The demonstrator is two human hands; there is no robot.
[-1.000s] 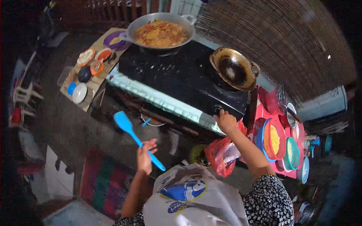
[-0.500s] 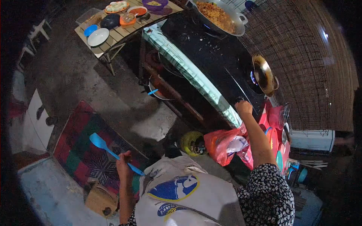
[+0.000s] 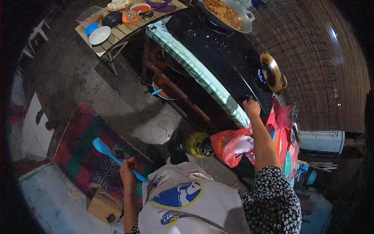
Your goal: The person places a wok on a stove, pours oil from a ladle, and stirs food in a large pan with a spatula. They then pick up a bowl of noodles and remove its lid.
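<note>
My left hand (image 3: 127, 168) is wrapped around the handle of a blue spatula (image 3: 102, 146), whose broad head points up and left over the patterned rug. My right arm reaches forward to the front corner of the black stove (image 3: 222, 58). There, my right hand (image 3: 252, 108) has its fingers closed around a dark control knob (image 3: 246, 100), mostly covered by them. A small browned wok (image 3: 274, 74) sits on the near burner, with a blue flame (image 3: 261, 76) at its side. A large pan (image 3: 247, 25) of reddish-brown food stands on the far burner, also over a flame.
A slatted table (image 3: 117, 36) at upper left carries bowls and plates. A red plastic bag (image 3: 230, 150) hangs below the stove's near corner, beside colourful plates (image 3: 277, 136). Under the stove is a pot (image 3: 160, 83). A woven wall (image 3: 311, 58) runs behind the burners.
The view has shifted slightly, moving the stove and table a little upward. My right hand remains at the knob, its wrist slightly turned. My left hand keeps hold of the spatula.
</note>
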